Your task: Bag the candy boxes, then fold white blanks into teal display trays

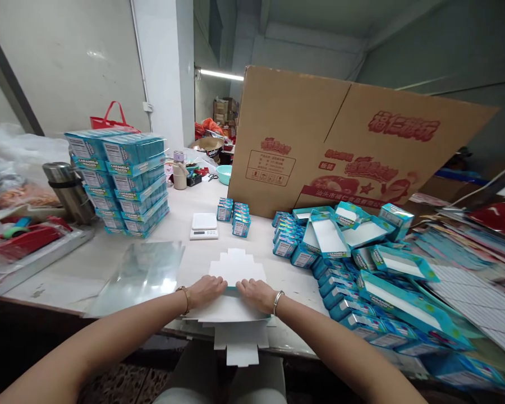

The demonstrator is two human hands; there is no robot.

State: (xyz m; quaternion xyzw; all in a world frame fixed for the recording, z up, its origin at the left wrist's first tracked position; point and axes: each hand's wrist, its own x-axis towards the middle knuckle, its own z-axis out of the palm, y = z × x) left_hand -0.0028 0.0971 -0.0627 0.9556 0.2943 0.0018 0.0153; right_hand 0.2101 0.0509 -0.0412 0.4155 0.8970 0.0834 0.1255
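Note:
A flat white die-cut carton blank lies on the table in front of me, on top of a small stack of more blanks that hangs over the near edge. My left hand and my right hand both rest on the blank, knuckles up, fingers curled and pressing along a fold line near its middle. The fingertips nearly meet. A sheet of clear film lies just left of my left hand.
A stack of wrapped teal candy packs stands at left beside a steel flask. A small white scale and small teal boxes sit mid-table. Open teal display trays crowd the right. A large cardboard box stands behind.

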